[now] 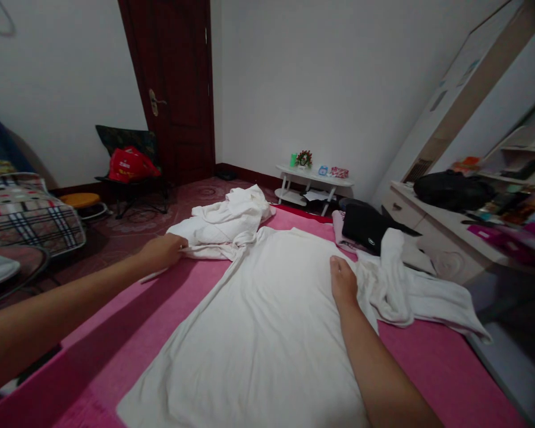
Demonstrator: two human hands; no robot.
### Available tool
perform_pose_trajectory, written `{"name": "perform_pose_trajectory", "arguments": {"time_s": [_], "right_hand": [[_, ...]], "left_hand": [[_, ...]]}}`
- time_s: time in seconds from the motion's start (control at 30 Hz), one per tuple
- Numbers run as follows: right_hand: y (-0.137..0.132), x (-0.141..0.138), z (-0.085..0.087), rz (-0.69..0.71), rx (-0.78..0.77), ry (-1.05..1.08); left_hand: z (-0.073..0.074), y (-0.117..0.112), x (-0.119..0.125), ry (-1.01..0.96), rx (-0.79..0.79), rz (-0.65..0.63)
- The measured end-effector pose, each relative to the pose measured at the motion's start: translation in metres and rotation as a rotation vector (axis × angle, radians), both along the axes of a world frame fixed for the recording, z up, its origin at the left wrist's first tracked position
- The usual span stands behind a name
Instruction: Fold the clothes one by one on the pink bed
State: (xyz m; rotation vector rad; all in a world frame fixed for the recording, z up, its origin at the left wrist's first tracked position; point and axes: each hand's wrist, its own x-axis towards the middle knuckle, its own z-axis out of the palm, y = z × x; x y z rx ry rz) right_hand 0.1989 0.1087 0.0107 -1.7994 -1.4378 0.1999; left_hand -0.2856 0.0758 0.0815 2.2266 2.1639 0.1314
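Observation:
A white shirt (267, 309) lies spread flat on a pink bed cover (160, 315). My left hand (163, 252) is closed on the shirt's left sleeve (205, 249) near the bed's left edge. My right hand (343, 280) rests on the shirt's right shoulder area, fingers pressed into the fabric beside the bunched right sleeve (383, 285). Its fingers are mostly hidden. More white clothing (229, 217) lies heaped at the far end of the bed, just beyond my left hand.
A black garment (368, 226) and pink cloth lie at the bed's far right. A white dresser (432, 238) with a black bag (452, 189) stands right. A low white table (314, 181), dark door (178, 89), chair with red bag (129, 164) and plaid bedding (27, 214) stand beyond.

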Motion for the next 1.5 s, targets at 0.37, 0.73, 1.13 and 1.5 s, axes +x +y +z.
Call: {"name": "perform_pose_trajectory", "arguments": {"time_s": [0.37, 0.73, 1.13, 1.5], "right_hand": [[0.001, 0.010, -0.004, -0.063, 0.260, 0.476], [0.002, 0.069, 0.004, 0.121, 0.165, 0.718], [-0.013, 0.053, 0.089, 0.746, -0.464, -0.148], [-0.012, -0.066, 0.051, 0.541, -0.328, -0.422]], "left_hand": [[0.151, 0.043, 0.126, -0.438, 0.770, -0.314], [0.011, -0.073, 0.146, -0.146, 0.002, -0.661], [-0.009, -0.121, 0.069, -0.129, -0.253, -0.141], [0.012, -0.139, 0.088, -0.421, -0.480, -0.286]]}}
